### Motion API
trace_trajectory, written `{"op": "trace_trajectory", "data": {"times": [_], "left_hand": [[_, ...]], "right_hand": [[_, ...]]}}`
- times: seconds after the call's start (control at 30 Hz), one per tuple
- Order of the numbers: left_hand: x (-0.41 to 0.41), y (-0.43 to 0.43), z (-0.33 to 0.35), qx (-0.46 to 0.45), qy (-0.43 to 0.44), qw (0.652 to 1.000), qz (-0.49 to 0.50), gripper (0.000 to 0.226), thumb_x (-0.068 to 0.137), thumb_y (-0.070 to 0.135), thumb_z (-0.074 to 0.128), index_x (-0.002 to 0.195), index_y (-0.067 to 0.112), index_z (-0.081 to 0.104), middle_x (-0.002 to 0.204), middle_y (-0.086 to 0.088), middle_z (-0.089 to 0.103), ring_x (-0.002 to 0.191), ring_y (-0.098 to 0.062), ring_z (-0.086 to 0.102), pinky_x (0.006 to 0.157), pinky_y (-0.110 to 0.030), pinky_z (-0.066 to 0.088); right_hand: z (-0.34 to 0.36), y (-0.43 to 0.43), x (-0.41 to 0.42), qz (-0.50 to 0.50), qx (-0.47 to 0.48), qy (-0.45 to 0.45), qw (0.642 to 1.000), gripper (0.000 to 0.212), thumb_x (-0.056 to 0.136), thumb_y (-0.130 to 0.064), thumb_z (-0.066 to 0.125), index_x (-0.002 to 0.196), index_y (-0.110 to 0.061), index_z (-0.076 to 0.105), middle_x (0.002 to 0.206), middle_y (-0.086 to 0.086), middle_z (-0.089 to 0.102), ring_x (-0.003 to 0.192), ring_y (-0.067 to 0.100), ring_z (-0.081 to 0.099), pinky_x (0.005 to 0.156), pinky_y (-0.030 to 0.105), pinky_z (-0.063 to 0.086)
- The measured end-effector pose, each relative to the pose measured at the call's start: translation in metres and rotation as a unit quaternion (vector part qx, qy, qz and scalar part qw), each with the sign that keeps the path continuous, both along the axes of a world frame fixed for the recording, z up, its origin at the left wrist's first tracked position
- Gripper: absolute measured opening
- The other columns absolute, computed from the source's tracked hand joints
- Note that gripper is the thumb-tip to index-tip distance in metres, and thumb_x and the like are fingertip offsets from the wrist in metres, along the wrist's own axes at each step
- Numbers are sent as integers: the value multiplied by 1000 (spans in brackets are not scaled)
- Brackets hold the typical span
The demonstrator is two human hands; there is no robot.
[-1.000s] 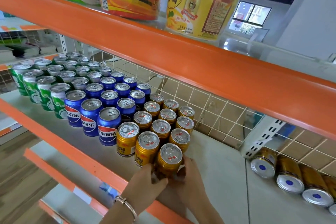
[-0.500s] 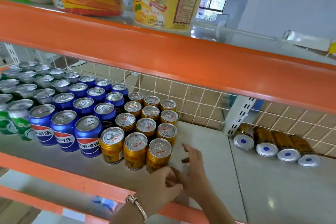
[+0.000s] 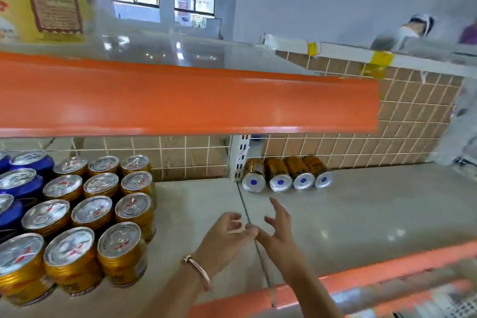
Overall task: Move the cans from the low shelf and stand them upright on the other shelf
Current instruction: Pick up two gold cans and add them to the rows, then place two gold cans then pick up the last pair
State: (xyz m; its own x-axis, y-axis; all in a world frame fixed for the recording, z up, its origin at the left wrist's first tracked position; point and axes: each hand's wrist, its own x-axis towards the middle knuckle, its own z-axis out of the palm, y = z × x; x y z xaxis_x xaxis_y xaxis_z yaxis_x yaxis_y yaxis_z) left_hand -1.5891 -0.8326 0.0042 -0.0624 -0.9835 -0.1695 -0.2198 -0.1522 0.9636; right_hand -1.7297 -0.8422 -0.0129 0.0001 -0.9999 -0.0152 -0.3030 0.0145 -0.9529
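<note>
Four gold cans [image 3: 285,174] lie on their sides at the back of the shelf [image 3: 361,209], against the mesh, well beyond both hands. The left hand [image 3: 227,236] hovers loosely curled, holding nothing; the right hand [image 3: 280,233], fingers spread, is empty too. Upright gold cans [image 3: 93,214] stand to the left.

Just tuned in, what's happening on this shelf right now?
A person is stocking gold cans on a store shelf. A block of gold cans stands upright at the left, next to blue cans. Four more gold cans lie on their sides against the wire back on the right section. Both hands are empty: the left hand, with a bracelet on its wrist, and the right hand hover over the bare shelf between the two groups, fingers pointing toward the lying cans.
</note>
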Motion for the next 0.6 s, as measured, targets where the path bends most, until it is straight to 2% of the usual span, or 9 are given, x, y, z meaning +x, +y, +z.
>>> {"op": "trace_trajectory", "data": {"times": [0.07, 0.2, 0.3, 0.37, 0.53, 0.6], "left_hand": [[-25, -16, 4, -3, -9, 1000, -5, 44, 82, 35, 67, 120, 23, 49, 122, 1, 56, 107, -10, 56, 82, -18, 45], [-79, -46, 9, -22, -37, 999, -18, 47, 84, 25, 65, 128, 20, 48, 120, 5, 54, 100, -6, 54, 70, -10, 43], [-118, -67, 10, -49, -61, 996, -31, 45, 85, 21, 62, 128, 20, 49, 123, 7, 52, 104, -7, 54, 80, -17, 42], [-140, -80, 9, -63, -76, 994, -37, 46, 85, 21, 62, 129, 21, 49, 123, 8, 51, 108, -9, 53, 83, -18, 43], [-180, -117, 5, -140, -164, 976, -19, 48, 83, 14, 63, 129, 16, 49, 121, 5, 52, 112, -10, 50, 88, -13, 34], [-193, -133, 5, -175, -189, 966, -11, 47, 81, 10, 64, 126, 12, 50, 126, -1, 51, 117, -15, 49, 95, -16, 36]], "right_hand": [[3, -10, -27, -22, 11, -6, 1000, 76, 85, -23, 69, 146, -31, 23, 142, -6, 21, 121, 12, 41, 93, 28, 42], [7, -39, -89, -78, 48, -59, 994, 68, 83, -33, 69, 141, -28, 34, 142, -2, 27, 118, 20, 49, 97, 37, 46], [4, -66, -138, -108, 68, -85, 988, 49, 88, -29, 64, 132, -24, 43, 140, 1, 34, 115, 23, 51, 90, 35, 46], [2, -84, -164, -122, 75, -71, 987, 45, 88, -31, 64, 128, -24, 45, 137, 5, 39, 113, 24, 52, 88, 36, 47], [8, -126, -203, -127, 105, -26, 986, 69, 65, -49, 65, 126, -22, 48, 131, 8, 46, 115, 27, 53, 99, 46, 47], [11, -143, -213, -116, 111, -6, 987, 68, 71, -45, 68, 129, -18, 47, 133, 9, 42, 117, 27, 50, 99, 41, 45]]}}
